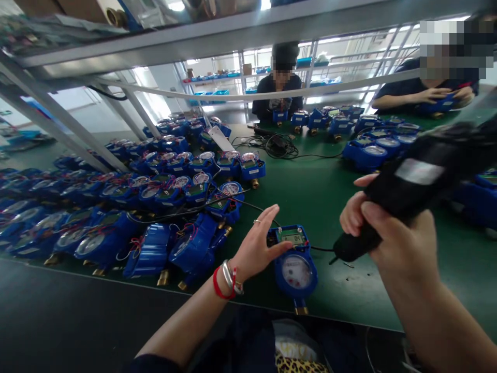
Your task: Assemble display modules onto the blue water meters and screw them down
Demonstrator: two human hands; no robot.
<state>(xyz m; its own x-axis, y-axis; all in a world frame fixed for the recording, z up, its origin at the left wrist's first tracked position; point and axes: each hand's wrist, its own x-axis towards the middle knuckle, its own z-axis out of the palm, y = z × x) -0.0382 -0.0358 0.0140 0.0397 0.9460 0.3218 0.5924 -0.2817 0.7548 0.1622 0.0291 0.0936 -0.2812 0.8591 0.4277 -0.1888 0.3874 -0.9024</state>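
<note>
In front of me a blue water meter (297, 274) lies on the green tabletop, its round dial toward me and a small lit display above it. A brass fitting sticks out at its near end. My left hand (256, 246) is at the meter's upper left, fingers stretched and apart, thumb over the display's edge; whether it touches cannot be made out. My right hand (399, 243) is wrapped around a black electric screwdriver (404, 181), raised to the right of the meter. Its thin tip points down and left, apart from the meter. The tool's rear is blurred.
Rows of blue meters (155, 189) with loose wires fill the left side. More meters (373, 150) stand at right. A coiled black cable (277, 145) lies further back. A metal shelf (217, 39) hangs overhead. Two people (281, 85) work across the table.
</note>
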